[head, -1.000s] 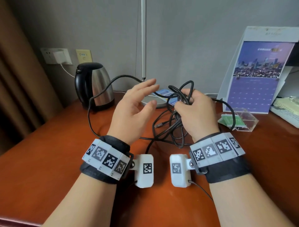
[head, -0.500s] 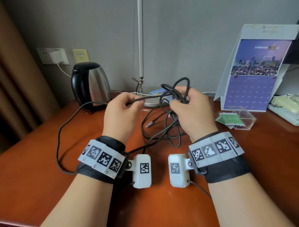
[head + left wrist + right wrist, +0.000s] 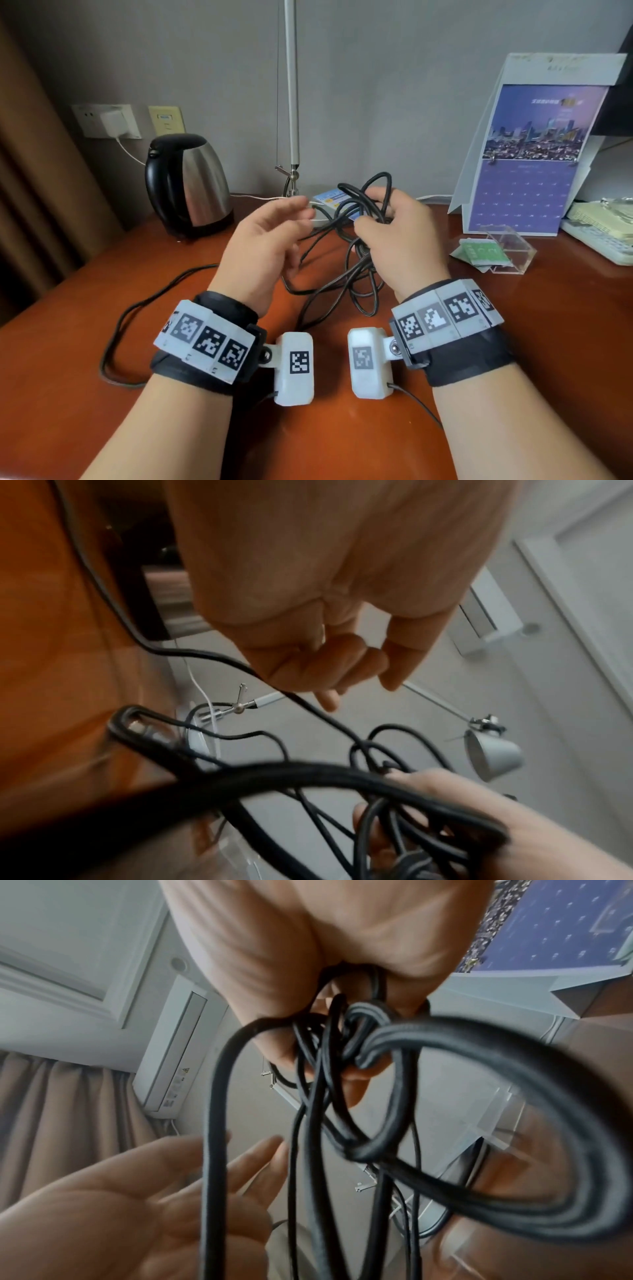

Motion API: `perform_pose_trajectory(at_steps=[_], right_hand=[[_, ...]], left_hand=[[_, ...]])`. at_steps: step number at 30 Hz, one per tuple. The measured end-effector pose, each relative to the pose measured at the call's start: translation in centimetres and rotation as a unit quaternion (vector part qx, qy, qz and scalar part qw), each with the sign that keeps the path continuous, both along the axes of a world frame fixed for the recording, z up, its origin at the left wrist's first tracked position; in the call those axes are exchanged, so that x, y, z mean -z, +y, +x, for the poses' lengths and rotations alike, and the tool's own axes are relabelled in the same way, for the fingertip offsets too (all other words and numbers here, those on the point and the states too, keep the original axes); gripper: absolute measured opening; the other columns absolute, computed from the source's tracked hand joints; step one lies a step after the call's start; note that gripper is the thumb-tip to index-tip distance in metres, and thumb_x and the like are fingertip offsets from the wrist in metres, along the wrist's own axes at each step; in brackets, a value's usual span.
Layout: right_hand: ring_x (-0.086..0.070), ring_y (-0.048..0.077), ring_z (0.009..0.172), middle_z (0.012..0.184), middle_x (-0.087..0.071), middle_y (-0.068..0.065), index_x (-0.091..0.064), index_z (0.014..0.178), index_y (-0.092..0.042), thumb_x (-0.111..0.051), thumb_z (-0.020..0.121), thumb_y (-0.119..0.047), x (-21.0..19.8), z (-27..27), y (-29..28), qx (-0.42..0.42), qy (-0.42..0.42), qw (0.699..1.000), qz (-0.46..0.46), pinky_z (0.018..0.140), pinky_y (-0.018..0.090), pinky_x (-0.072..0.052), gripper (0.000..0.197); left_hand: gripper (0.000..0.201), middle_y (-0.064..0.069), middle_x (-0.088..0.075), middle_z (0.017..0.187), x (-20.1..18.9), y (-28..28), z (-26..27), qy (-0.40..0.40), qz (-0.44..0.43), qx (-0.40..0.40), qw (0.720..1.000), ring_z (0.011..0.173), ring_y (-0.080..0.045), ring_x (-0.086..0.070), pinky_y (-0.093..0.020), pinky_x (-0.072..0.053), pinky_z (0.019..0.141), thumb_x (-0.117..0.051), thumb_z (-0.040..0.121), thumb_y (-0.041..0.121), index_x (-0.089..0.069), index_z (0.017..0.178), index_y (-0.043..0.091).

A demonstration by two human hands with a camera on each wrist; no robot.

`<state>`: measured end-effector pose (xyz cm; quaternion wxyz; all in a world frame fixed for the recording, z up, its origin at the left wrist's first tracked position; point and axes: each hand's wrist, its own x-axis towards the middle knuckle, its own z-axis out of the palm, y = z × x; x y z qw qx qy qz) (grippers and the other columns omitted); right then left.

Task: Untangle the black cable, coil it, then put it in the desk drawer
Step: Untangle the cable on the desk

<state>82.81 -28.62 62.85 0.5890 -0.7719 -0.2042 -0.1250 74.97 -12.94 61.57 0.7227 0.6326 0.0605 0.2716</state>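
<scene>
A slack run of the black cable (image 3: 144,308) is lying looped on the tabletop (image 3: 68,342) at the left, trailing up toward the left hand (image 3: 263,240), whose fingers (image 3: 329,666) are hanging loosely curled and gripping nothing. To its right, the right hand (image 3: 400,240) is clutching the gathered tangle just above the tabletop. Freeing one strand at a time seems wisest; the kettle (image 3: 188,181) and lamp pole (image 3: 293,102) are crowding the back, while the near tabletop is offering room.

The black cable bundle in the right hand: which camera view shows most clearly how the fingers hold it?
The right wrist view: there the right hand grips several loops of the black cable, seen close from below. The head view shows the back of that hand, with loops sticking out above. The left wrist view shows a blurred corner of the bundle.
</scene>
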Motion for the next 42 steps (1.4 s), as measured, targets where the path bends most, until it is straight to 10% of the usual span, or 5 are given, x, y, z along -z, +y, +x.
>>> perform_pose_trajectory(at_steps=[5,9,14,28,42], right_hand=[[-0.07,0.001,0.087,0.095,-0.075,-0.016,-0.069,0.114,-0.034,-0.068,0.081,-0.018,-0.4,-1.2,0.9,-0.065,-0.03,0.997,-0.022,0.084,0.033,-0.058,0.037],[-0.068,0.002,0.086,0.097,-0.074,-0.017,-0.068,0.115,-0.038,-0.07,0.08,-0.021,-0.3,-1.4,1.2,-0.063,-0.031,0.997,-0.008,0.088,0.04,-0.059,0.038],[-0.07,0.003,0.085,0.096,-0.075,-0.017,-0.065,0.115,-0.04,-0.069,0.079,-0.019,-0.3,-1.0,0.8,-0.02,-0.012,1.0,0.02,0.085,0.036,-0.06,0.041],[-0.063,-0.005,0.076,0.084,-0.071,-0.016,-0.055,0.08,-0.038,-0.069,0.08,-0.02,-0.2,0.4,-0.3,0.042,-0.011,0.999,0.031,0.065,0.013,-0.045,0.023],[-0.062,-0.002,0.08,0.082,-0.066,-0.023,-0.061,0.095,-0.036,-0.066,0.085,-0.02,-0.4,0.0,-0.2,0.054,-0.027,0.998,-0.009,0.069,0.017,-0.044,0.02]], left_hand=[[0.009,0.0,-0.063,0.069,0.6,-0.2,0.0,0.026,0.147,0.05,0.987,0.048,-0.02,-0.047,-0.028,-0.04,0.046,-0.07,0.097,0.014,-0.068,0.101,0.006],[0.053,-0.002,-0.037,0.052,0.6,0.1,0.0,0.009,0.137,0.024,0.99,0.042,-0.018,-0.027,-0.025,-0.026,0.048,-0.074,0.091,0.038,-0.057,0.09,-0.012],[0.025,-0.005,-0.042,0.064,-0.2,0.1,-0.3,-0.062,0.055,-0.023,0.996,0.038,-0.003,-0.034,-0.016,-0.031,0.039,-0.068,0.097,0.01,-0.069,0.121,0.006],[0.011,0.006,-0.039,0.05,-0.8,2.6,-1.4,-0.188,-0.037,-0.134,0.972,0.041,-0.01,-0.029,-0.023,-0.025,0.047,-0.063,0.102,0.012,-0.064,0.091,0.011],[0.039,0.009,-0.069,0.115,0.1,0.9,-0.4,0.038,0.138,0.006,0.99,0.051,-0.019,-0.064,-0.023,-0.041,0.038,-0.059,0.104,0.011,-0.06,0.141,0.022]])
